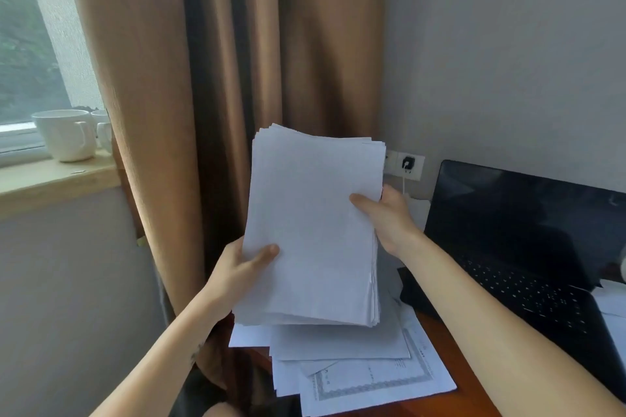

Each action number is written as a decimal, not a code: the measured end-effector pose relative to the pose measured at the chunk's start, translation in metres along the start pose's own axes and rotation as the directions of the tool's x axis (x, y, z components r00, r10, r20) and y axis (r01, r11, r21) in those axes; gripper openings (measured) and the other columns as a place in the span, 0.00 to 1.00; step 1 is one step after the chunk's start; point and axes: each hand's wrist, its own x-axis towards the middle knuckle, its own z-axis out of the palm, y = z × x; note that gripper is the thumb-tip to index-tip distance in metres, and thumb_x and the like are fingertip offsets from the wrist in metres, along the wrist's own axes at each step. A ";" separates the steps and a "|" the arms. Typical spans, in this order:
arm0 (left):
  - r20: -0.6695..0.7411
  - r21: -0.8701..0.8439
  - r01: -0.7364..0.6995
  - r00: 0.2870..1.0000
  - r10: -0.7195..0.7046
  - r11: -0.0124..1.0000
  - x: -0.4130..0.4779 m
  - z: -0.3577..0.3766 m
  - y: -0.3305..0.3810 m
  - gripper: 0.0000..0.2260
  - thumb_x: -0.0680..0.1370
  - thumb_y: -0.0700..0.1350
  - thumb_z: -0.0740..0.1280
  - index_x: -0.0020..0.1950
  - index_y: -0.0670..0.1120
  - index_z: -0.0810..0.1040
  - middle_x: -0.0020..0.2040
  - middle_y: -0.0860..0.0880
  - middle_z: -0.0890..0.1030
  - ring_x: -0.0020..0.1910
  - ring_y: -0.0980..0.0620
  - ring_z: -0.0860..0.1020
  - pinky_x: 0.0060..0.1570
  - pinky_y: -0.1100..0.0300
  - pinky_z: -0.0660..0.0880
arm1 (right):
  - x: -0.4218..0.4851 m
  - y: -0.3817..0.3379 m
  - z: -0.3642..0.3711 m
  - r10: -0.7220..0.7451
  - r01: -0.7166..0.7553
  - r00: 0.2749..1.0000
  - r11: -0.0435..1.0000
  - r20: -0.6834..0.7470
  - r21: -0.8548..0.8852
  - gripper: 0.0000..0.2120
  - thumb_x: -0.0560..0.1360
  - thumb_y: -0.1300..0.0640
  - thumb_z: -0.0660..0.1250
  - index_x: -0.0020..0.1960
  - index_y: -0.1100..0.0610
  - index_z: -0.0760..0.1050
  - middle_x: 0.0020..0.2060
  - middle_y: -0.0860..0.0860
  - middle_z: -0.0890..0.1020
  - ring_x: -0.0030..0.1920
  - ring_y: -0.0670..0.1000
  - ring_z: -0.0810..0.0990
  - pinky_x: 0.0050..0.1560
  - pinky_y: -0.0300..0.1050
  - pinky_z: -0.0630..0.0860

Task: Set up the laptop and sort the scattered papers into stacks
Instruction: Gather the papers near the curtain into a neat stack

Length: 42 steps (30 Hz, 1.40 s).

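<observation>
A thick stack of white papers (311, 227) is held upright in the air above the desk. My left hand (242, 267) grips its lower left edge, thumb on the front sheet. My right hand (389, 213) grips its right edge, thumb on the front and fingers behind. Below the stack, loose sheets (359, 372) lie scattered on the wooden desk (450, 342), some with printed borders. A black laptop (528, 247) stands open at the right, its screen dark.
A brown curtain (216, 78) hangs behind the papers. A wall socket (406, 164) with a plugged white cable sits left of the laptop. White mugs (66, 134) stand on the window sill at the left. More paper (613, 301) lies at the right edge.
</observation>
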 end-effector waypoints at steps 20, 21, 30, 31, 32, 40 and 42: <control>-0.368 -0.166 0.344 0.848 -0.382 0.924 -0.064 -0.022 -0.090 0.09 0.78 0.44 0.76 0.57 0.47 0.83 0.48 0.50 0.89 0.49 0.44 0.87 0.53 0.49 0.81 | 0.049 0.155 -0.022 0.080 0.280 0.939 0.386 0.334 -0.879 0.34 0.77 0.40 0.67 0.78 0.49 0.62 0.78 0.50 0.62 0.79 0.55 0.54 0.76 0.53 0.54; -0.367 -0.162 0.357 0.843 -0.392 0.920 -0.065 -0.023 -0.091 0.11 0.77 0.44 0.76 0.58 0.46 0.83 0.49 0.49 0.89 0.50 0.44 0.87 0.55 0.48 0.81 | 0.054 0.160 -0.021 0.107 0.256 0.945 0.349 0.309 -0.902 0.35 0.77 0.37 0.65 0.79 0.49 0.60 0.80 0.50 0.59 0.79 0.55 0.52 0.76 0.54 0.52; -0.372 -0.108 0.400 0.833 -0.410 0.910 -0.073 -0.015 -0.083 0.12 0.77 0.46 0.76 0.59 0.44 0.84 0.50 0.46 0.88 0.48 0.43 0.88 0.57 0.45 0.81 | 0.065 0.175 -0.020 -0.186 0.308 0.944 0.200 0.273 -0.930 0.20 0.79 0.43 0.65 0.58 0.58 0.79 0.53 0.57 0.83 0.56 0.62 0.76 0.49 0.53 0.74; -0.382 -0.098 0.401 0.830 -0.407 0.911 -0.074 -0.013 -0.083 0.12 0.77 0.46 0.76 0.58 0.44 0.84 0.50 0.46 0.89 0.48 0.42 0.88 0.57 0.44 0.81 | 0.063 0.175 -0.019 -0.237 0.322 0.932 0.196 0.274 -0.926 0.15 0.80 0.48 0.65 0.54 0.60 0.80 0.48 0.59 0.84 0.52 0.63 0.78 0.44 0.51 0.73; -0.390 -0.088 0.403 0.828 -0.404 0.911 -0.074 -0.012 -0.083 0.12 0.77 0.47 0.76 0.58 0.44 0.84 0.49 0.46 0.89 0.48 0.42 0.88 0.58 0.44 0.81 | 0.062 0.175 -0.019 -0.286 0.324 0.922 0.205 0.260 -0.924 0.13 0.81 0.52 0.64 0.51 0.61 0.79 0.43 0.60 0.84 0.47 0.63 0.79 0.40 0.50 0.71; -0.406 -0.060 0.404 0.825 -0.392 0.913 -0.075 -0.005 -0.078 0.11 0.77 0.47 0.76 0.57 0.43 0.84 0.48 0.46 0.89 0.46 0.44 0.88 0.54 0.47 0.82 | 0.057 0.167 -0.027 -0.375 0.269 0.919 0.363 0.124 -0.892 0.14 0.85 0.55 0.59 0.47 0.63 0.75 0.33 0.60 0.80 0.34 0.63 0.79 0.33 0.49 0.73; -0.404 -0.068 0.394 0.829 -0.387 0.916 -0.077 -0.004 -0.076 0.11 0.77 0.46 0.76 0.58 0.43 0.84 0.49 0.47 0.89 0.48 0.44 0.87 0.59 0.45 0.81 | 0.053 0.163 -0.028 -0.360 0.320 0.918 0.416 0.169 -0.851 0.14 0.85 0.55 0.58 0.46 0.63 0.74 0.33 0.60 0.80 0.34 0.62 0.78 0.33 0.49 0.72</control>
